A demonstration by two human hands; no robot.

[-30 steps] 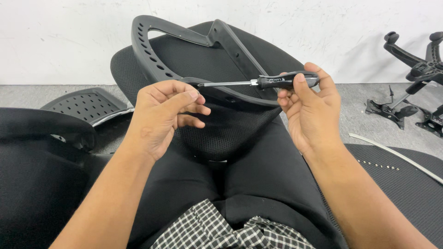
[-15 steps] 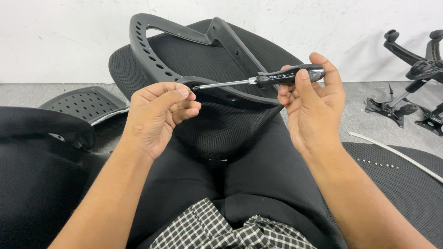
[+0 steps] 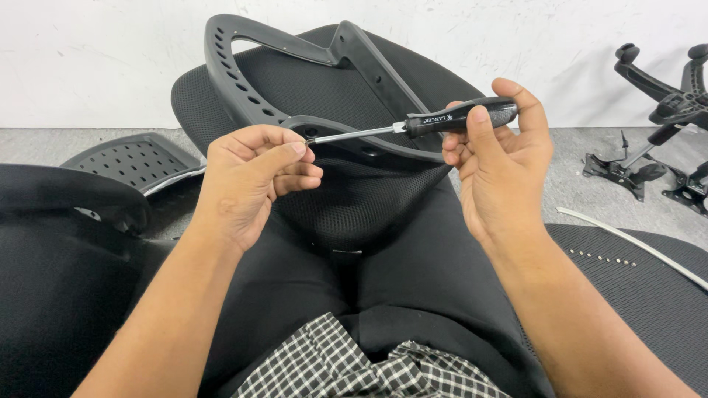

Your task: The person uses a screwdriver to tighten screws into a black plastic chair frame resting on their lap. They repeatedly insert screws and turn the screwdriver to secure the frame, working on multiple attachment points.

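A black-handled screwdriver (image 3: 442, 119) lies almost level in front of me, its metal shaft pointing left. My right hand (image 3: 501, 166) grips the handle. My left hand (image 3: 254, 177) pinches at the shaft's tip, where something small is hidden between thumb and forefinger. Behind both hands a black mesh chair back (image 3: 346, 191) rests on my lap, with its black plastic frame (image 3: 243, 81) arching up toward the white wall.
A perforated black plastic panel (image 3: 133, 158) lies on the grey floor at left beside a black padded seat (image 3: 59, 280). Black chair base parts (image 3: 656, 110) stand at far right. A white strip (image 3: 634, 247) crosses another mesh panel (image 3: 634, 295) with several small screws.
Both hands have risen slightly with the screwdriver, its handle tilting a little higher. My left fingers have closed tighter around the tip.
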